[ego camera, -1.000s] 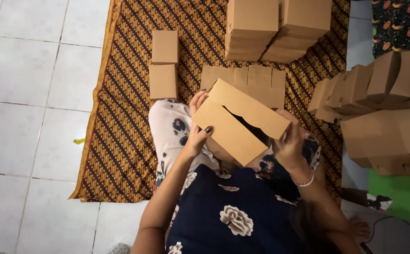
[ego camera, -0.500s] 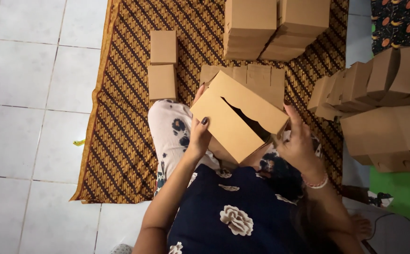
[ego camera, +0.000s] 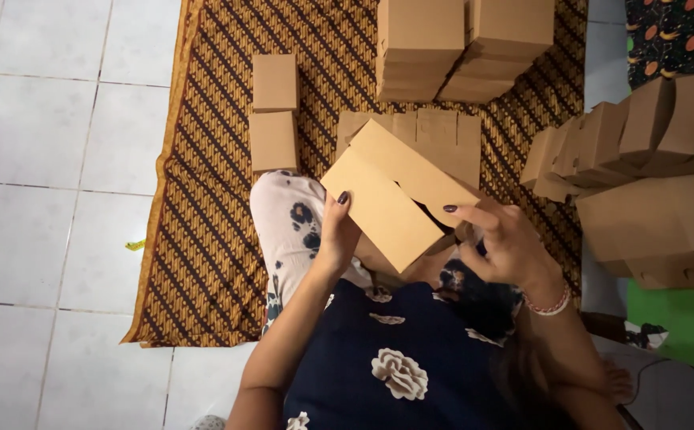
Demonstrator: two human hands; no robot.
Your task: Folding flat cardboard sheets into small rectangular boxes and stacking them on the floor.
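Both hands are clamped on a half-folded cardboard box: left hand steadies its side, right hand works the end flap. Judging by this, closing that flap calls for a firm tuck.

The plain brown cardboard box sits tilted above the person's lap, half folded, one flap not tucked in along its right edge, with a dark gap showing there.
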